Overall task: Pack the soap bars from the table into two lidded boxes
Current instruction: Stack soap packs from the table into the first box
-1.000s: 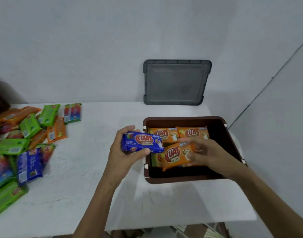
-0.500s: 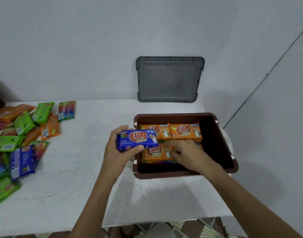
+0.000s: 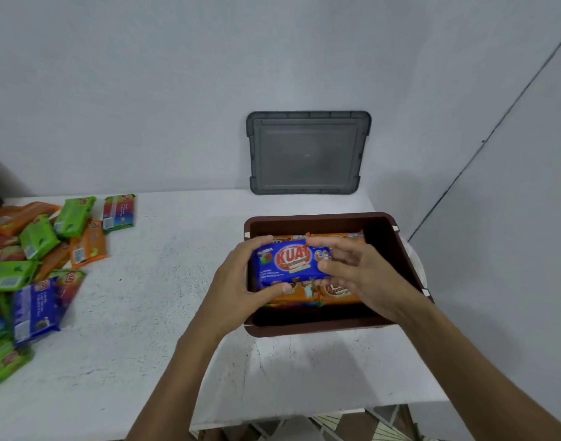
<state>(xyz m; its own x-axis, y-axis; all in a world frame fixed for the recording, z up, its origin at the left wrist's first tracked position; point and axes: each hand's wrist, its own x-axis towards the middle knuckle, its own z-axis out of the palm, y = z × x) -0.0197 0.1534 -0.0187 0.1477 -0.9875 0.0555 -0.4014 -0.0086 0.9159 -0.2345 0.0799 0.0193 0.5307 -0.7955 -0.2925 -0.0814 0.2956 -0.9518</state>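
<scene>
A blue soap bar [image 3: 288, 264] is held above the open brown box [image 3: 396, 246] by both hands. My left hand [image 3: 231, 281] grips its left end, thumb under the near edge. My right hand [image 3: 358, 272] pinches its right end with curled fingers. Several orange soap bars [image 3: 339, 292] lie packed in the box beneath it, partly hidden by my hands. A pile of loose soap bars [image 3: 37, 249], green, orange and blue, lies on the white table [image 3: 164, 297] at the left.
A grey box lid [image 3: 307, 152] leans upright against the wall behind the box. The table's right edge runs close beside the box, and its near edge is just below my forearms. A dark object sits at the far left edge.
My left hand carried the blue soap bar rightward over the box. My right hand let go of the orange bar in the box and took the blue bar's right end.
</scene>
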